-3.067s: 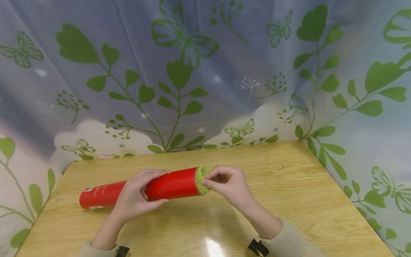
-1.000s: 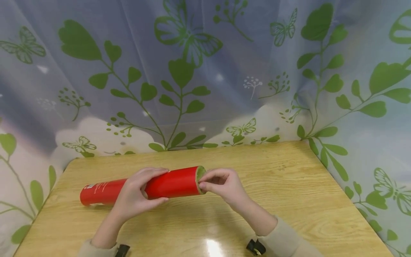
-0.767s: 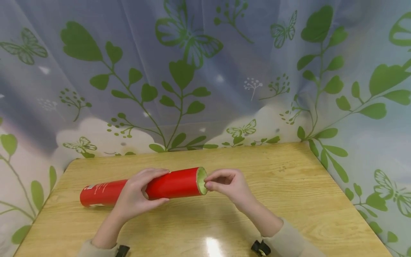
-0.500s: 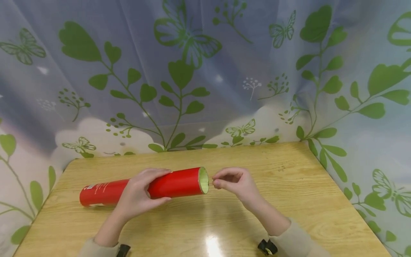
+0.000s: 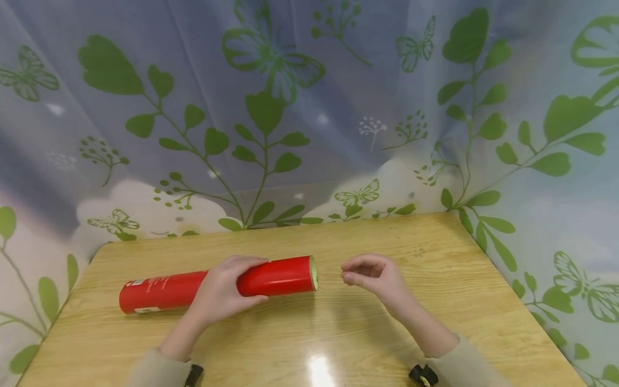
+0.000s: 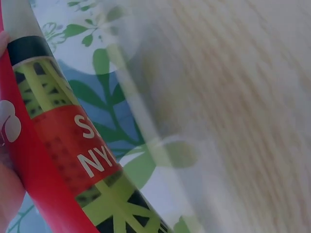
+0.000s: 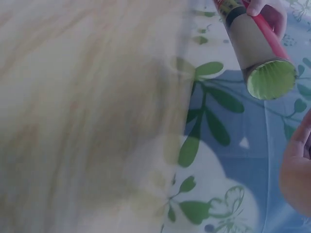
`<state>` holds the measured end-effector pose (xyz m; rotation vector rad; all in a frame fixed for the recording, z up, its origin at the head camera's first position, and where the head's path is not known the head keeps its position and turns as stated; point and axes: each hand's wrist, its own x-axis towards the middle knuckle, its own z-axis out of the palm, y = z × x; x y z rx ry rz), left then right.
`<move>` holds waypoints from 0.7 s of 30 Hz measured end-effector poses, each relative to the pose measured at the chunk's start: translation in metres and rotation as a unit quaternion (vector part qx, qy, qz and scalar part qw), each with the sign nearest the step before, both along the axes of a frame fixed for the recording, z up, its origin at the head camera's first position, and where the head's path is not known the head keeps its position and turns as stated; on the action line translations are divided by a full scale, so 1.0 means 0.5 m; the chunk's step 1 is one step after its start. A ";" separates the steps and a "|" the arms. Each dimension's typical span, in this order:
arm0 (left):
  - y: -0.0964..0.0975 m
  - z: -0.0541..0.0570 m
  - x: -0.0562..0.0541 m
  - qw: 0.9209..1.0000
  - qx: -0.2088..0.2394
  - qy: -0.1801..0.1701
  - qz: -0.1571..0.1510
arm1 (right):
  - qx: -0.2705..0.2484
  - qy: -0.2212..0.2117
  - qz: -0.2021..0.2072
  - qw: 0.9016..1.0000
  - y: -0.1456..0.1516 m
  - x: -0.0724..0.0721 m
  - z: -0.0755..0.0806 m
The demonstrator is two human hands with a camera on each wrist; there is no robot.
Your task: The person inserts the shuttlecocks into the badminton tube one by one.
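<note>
A long red shuttlecock tube (image 5: 285,277) lies sideways over the table, its end pointing right. My left hand (image 5: 224,290) grips its middle, thumb on the near side and fingers over the far side. Patterned bands and part of white lettering show on the tube (image 6: 73,145) in the left wrist view. Ribbed pale green shuttlecock skirt (image 7: 272,80) fills the tube's mouth in the right wrist view. Right of that mouth and apart from it, my right hand (image 5: 382,282) hovers with fingers loosely curled toward the thumb. I see nothing held in it.
A wood-grain table (image 5: 411,242) lies under both hands. Behind it and on both sides hangs a curtain (image 5: 338,161) printed with green leaves and butterflies. Black straps (image 5: 423,375) sit at the wrists.
The green skirt that stuck out of the tube's mouth now sits inside it. My right hand has drawn away to the right, off the mouth. The left hand keeps its grip, slightly further right.
</note>
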<state>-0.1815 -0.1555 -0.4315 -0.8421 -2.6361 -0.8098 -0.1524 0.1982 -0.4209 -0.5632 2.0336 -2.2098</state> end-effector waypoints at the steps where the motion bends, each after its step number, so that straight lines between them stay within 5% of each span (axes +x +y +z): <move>1: 0.003 -0.003 -0.004 1.000 -0.005 -0.005 0.005 | 0.004 -0.003 -0.001 1.000 0.006 0.000 -0.002; 11: 0.032 -0.031 -0.038 0.997 -0.049 -0.028 0.044 | 0.036 -0.006 -0.014 0.999 0.061 -0.003 -0.021; 21: 0.063 -0.048 -0.057 0.994 -0.102 -0.018 0.023 | 0.071 0.039 -0.060 0.995 0.123 0.004 -0.022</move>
